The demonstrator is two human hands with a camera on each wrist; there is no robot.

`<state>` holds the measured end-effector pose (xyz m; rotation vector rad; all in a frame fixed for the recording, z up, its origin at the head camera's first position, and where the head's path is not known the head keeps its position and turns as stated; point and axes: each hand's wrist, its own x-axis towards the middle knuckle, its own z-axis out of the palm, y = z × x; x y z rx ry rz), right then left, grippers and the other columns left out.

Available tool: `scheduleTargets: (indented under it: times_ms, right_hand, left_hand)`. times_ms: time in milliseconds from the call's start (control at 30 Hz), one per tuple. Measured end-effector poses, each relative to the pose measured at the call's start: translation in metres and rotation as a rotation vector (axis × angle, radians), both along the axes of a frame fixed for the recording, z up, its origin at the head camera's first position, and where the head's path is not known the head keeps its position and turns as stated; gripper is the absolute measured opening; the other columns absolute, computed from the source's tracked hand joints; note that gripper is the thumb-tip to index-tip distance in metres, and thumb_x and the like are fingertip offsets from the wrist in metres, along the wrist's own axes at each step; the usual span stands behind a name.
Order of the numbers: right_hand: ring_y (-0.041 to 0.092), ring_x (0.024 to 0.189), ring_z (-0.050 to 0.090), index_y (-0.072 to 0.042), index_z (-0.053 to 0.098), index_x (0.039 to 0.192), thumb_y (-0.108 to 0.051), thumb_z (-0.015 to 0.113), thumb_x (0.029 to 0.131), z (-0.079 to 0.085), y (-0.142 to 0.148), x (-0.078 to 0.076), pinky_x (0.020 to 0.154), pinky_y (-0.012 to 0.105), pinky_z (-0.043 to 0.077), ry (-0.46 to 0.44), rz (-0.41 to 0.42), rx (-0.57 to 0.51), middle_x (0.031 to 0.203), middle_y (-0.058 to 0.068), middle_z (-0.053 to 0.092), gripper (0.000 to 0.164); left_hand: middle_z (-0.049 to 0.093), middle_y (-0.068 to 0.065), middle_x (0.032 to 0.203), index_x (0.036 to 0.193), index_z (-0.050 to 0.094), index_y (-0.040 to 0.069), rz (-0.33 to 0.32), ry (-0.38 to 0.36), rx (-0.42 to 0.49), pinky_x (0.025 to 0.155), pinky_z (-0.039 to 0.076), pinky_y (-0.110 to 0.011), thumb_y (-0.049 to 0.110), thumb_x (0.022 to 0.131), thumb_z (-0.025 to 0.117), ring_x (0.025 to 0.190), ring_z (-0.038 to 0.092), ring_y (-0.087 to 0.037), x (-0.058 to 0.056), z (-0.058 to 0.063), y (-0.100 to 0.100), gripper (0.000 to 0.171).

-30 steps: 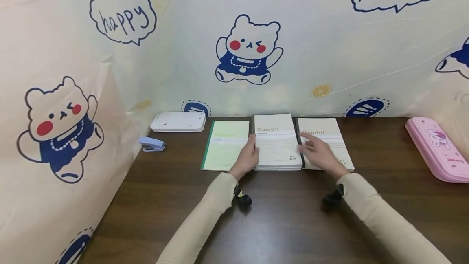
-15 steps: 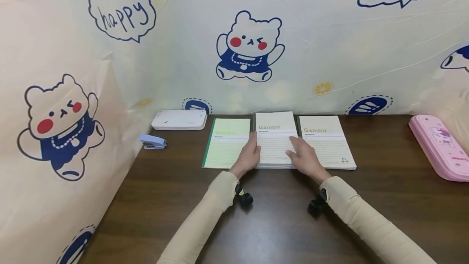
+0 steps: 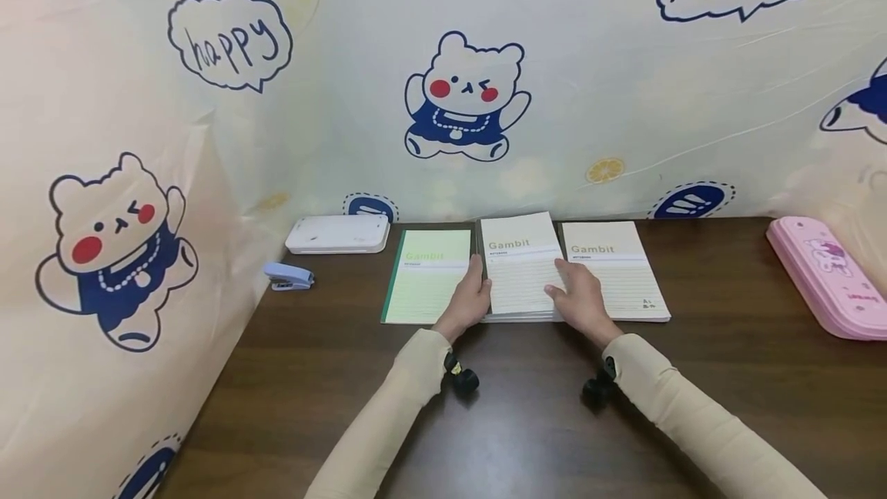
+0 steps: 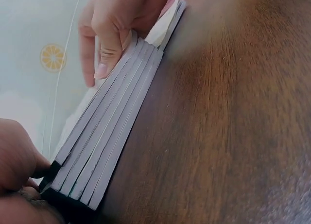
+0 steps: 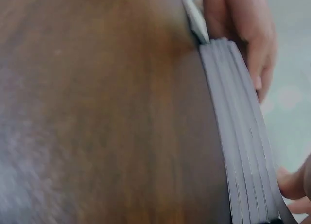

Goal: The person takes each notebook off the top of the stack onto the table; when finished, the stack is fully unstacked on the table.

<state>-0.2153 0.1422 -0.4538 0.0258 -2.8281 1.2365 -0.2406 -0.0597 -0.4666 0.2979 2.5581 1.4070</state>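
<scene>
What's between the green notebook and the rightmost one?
Middle stack, with left hand and right hand at its sides; shows in head view.

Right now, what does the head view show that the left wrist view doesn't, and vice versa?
Head only: the blue stapler, white case and green-spined Gambit notebook.
Left wrist only: a close, edge-on look at the separate layers of the middle notebook stack.
Both: that stack, the left hand and right hand at it, the wood-grain tabletop, an orange-slice print behind.
</scene>
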Motion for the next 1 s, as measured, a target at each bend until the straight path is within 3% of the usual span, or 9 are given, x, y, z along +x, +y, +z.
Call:
scheduleTargets:
  times_ms: [200,433,500,600,667,767,833,933,1000]
  right_hand:
    - [0.046,0.129,0.044,0.009,0.048,0.136,-0.001,0.063,0.088,0.014,-0.006,0.004,0.11,0.057,0.034,0.121,-0.043,0.008,0.133,0.03,0.049,0.051]
    - [0.039,0.136,0.04,-0.001,0.05,0.138,-0.008,0.047,0.099,0.027,0.004,-0.004,0.098,0.051,0.049,-0.145,-0.022,-0.342,0.154,0.023,0.03,0.04]
    - [0.039,0.138,0.036,-0.001,0.05,0.139,-0.005,0.047,0.099,0.026,0.008,-0.005,0.1,0.049,0.048,-0.186,-0.028,-0.383,0.156,0.022,0.026,0.04]
    - [0.034,0.147,0.022,-0.001,0.052,0.137,-0.002,0.049,0.097,0.025,0.015,-0.004,0.116,0.048,0.03,-0.155,-0.062,-0.388,0.154,0.02,0.033,0.04]
    - [0.03,0.144,0.027,-0.002,0.053,0.137,-0.001,0.051,0.096,0.026,0.024,-0.002,0.118,0.044,0.028,-0.111,-0.093,-0.4,0.152,0.018,0.038,0.041]
    - [0.023,0.12,0.055,-0.001,0.051,0.138,0.0,0.053,0.094,0.034,0.051,0.004,0.1,0.033,0.048,-0.055,-0.141,-0.454,0.146,0.02,0.044,0.044]
    - [0.01,0.1,0.06,-0.002,0.05,0.139,-0.001,0.056,0.093,0.043,0.079,0.01,0.082,0.021,0.054,-0.019,-0.171,-0.484,0.145,0.019,0.045,0.046]
    - [-0.001,0.064,0.054,-0.012,0.056,0.137,-0.004,0.06,0.093,0.052,0.131,0.021,0.051,0.014,0.047,0.016,-0.209,-0.553,0.116,0.01,0.063,0.045]
    - [-0.002,0.049,0.046,-0.022,0.059,0.134,-0.011,0.061,0.094,0.054,0.167,0.03,0.037,0.019,0.038,0.026,-0.229,-0.538,0.084,-0.003,0.064,0.041]
  left_hand:
    - [-0.002,-0.018,0.163,0.153,0.003,-0.003,-0.039,-0.01,-0.013,0.123,0.008,-0.041,0.012,0.104,0.028,0.151,0.0,-0.025,0.001,-0.003,0.005,0.057]
    - [-0.001,-0.016,0.163,0.154,0.003,-0.001,-0.037,-0.025,0.001,0.123,0.009,-0.041,0.012,0.105,0.029,0.151,0.001,-0.025,0.003,-0.002,0.006,0.057]
    - [-0.002,-0.016,0.163,0.154,0.003,-0.001,-0.037,-0.028,0.01,0.123,0.009,-0.041,0.013,0.105,0.029,0.151,0.0,-0.025,0.004,-0.004,0.005,0.057]
    - [0.0,-0.017,0.163,0.154,0.004,-0.002,-0.033,-0.009,0.011,0.123,0.009,-0.041,0.013,0.105,0.028,0.151,0.001,-0.025,0.004,-0.006,0.005,0.056]
    - [0.0,-0.017,0.163,0.154,0.005,-0.002,-0.035,0.001,0.006,0.123,0.009,-0.04,0.012,0.105,0.028,0.151,0.001,-0.025,0.004,-0.007,0.004,0.055]
    - [0.0,-0.018,0.163,0.153,0.005,-0.003,-0.038,0.015,-0.01,0.123,0.008,-0.04,0.008,0.104,0.028,0.151,0.001,-0.025,0.004,-0.007,0.002,0.056]
    - [0.0,-0.018,0.163,0.153,0.004,-0.003,-0.03,0.016,-0.019,0.123,0.008,-0.039,0.007,0.103,0.028,0.151,0.0,-0.025,0.004,-0.006,0.0,0.056]
    - [-0.001,-0.018,0.163,0.153,0.004,-0.003,-0.01,0.017,-0.025,0.123,0.007,-0.039,0.006,0.103,0.028,0.151,0.0,-0.024,0.004,-0.003,-0.004,0.057]
    - [-0.001,-0.017,0.163,0.153,0.004,-0.003,-0.003,0.013,-0.026,0.123,0.007,-0.039,0.006,0.102,0.028,0.151,-0.001,-0.024,0.003,-0.002,-0.007,0.057]
